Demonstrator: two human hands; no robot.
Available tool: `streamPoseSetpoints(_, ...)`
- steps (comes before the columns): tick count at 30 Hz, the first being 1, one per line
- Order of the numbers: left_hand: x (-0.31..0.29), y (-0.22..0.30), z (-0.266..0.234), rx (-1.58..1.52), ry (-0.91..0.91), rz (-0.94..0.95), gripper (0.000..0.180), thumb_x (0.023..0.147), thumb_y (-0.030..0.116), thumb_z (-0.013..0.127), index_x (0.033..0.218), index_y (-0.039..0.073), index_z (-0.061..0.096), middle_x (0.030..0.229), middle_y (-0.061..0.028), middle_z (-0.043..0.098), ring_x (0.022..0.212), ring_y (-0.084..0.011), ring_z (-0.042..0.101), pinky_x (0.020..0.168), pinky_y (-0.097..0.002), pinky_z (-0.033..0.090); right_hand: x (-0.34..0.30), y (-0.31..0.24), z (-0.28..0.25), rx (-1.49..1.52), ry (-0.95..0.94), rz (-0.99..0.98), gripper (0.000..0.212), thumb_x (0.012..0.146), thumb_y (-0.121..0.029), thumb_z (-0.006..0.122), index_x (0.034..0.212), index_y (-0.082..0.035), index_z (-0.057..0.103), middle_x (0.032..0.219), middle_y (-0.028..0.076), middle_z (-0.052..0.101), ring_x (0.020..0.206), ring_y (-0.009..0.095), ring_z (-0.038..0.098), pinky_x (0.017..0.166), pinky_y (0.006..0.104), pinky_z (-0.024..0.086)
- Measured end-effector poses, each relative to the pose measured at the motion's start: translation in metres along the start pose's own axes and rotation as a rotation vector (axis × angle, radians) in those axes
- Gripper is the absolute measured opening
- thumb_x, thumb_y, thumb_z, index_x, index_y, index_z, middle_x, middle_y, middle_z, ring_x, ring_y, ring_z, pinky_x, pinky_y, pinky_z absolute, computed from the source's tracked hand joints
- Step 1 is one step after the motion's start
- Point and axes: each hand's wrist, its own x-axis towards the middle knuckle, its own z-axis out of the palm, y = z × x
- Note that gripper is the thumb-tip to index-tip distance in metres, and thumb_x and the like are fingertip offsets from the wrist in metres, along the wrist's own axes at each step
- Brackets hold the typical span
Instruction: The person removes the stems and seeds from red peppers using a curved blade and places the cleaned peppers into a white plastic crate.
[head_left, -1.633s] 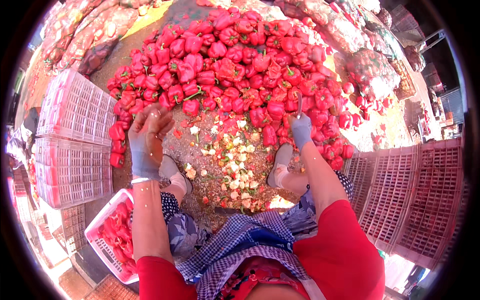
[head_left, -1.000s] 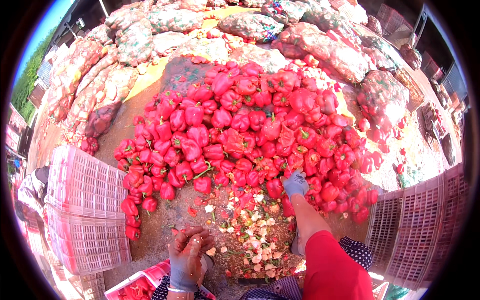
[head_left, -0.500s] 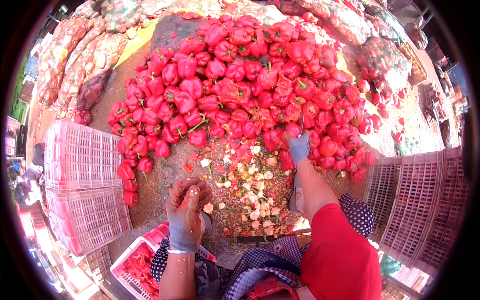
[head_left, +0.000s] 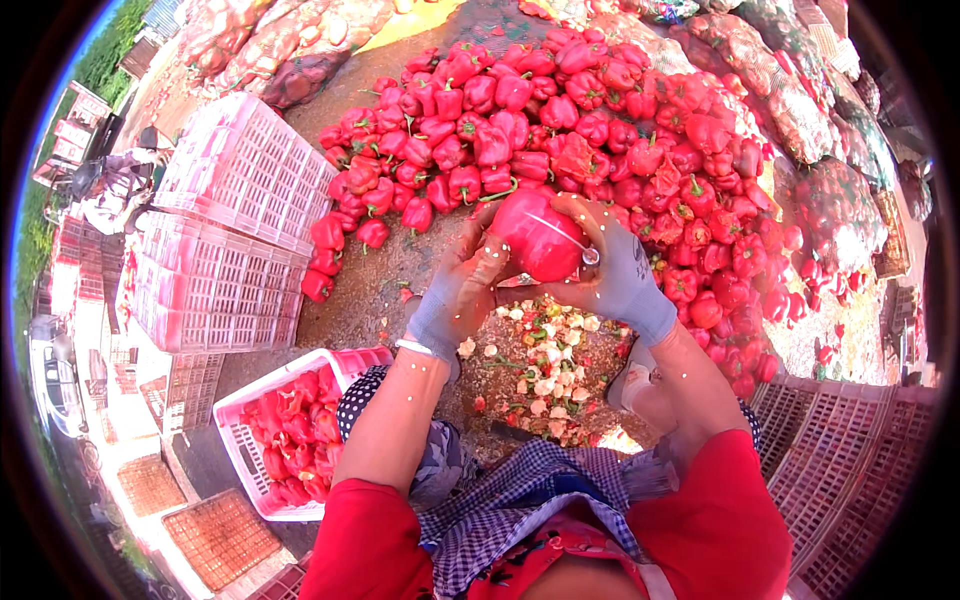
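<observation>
A big red bell pepper (head_left: 530, 240) is held up between both my hands, in front of the pile. Fingers and thumb of my left hand (head_left: 462, 282) close round its left side. My right hand (head_left: 622, 268) grips its right side, and a slim shiny metal tool (head_left: 556, 228) lies across the pepper's skin by those fingers. The tool's grip is hidden, so I cannot tell its exact kind. Both hands wear grey gloves with the fingers bare or stained. Below them, cut-out pepper cores (head_left: 556, 372) and seeds litter the ground.
Ahead spreads a large heap of red peppers (head_left: 500, 130). A pink crate (head_left: 232, 440) of opened peppers stands at my lower left, with stacked crates (head_left: 225, 265) beyond it. More crates (head_left: 820, 440) stand at right. Filled mesh sacks (head_left: 840, 215) line the back; a person (head_left: 120, 190) is far left.
My right hand has come back from the heap with a pepper and the metal tool. My left hand has risen to meet it and now grips the pepper. The view has turned left.
</observation>
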Motion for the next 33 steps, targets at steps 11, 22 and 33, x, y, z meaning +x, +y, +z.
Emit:
streamPoseSetpoints(11,-0.025,-0.001,0.016,0.153,-0.054,0.204,0.062,0.073,0.001,0.078,0.127,0.009,0.047,0.121,-0.0048,0.05,0.111,-0.0161,0.054,0.094,-0.0328,0.05,-0.029,-0.047,-0.025,-0.08,-0.175,0.133,0.075,0.074,-0.019,0.077,0.141,-0.016,0.042,0.135,0.015,0.049,0.101,0.032,0.064,0.076,0.0386,0.055)
streamPoseSetpoints(22,-0.003,0.003,0.029,0.966,0.246,0.693,0.071,0.06,0.02,0.092,0.114,0.003,0.048,0.106,-0.0066,0.051,0.101,-0.0176,0.053,0.092,-0.0324,0.044,-0.061,-0.037,0.003,0.257,-0.091,0.489,0.05,0.088,-0.007,0.062,0.133,0.002,0.043,0.092,0.022,0.064,0.081,0.035,0.067,0.067,0.0431,0.051)
streamPoseSetpoints(33,0.001,-0.003,0.032,1.494,0.221,1.01,0.075,0.059,0.023,0.092,0.117,0.004,0.048,0.107,-0.0086,0.053,0.1,-0.0188,0.055,0.089,-0.0331,0.046,-0.06,-0.03,0.006,0.043,-0.088,0.434,0.038,0.088,-0.009,0.061,0.12,0.004,0.044,0.083,0.028,0.06,0.074,0.044,0.062,0.059,0.0496,0.046)
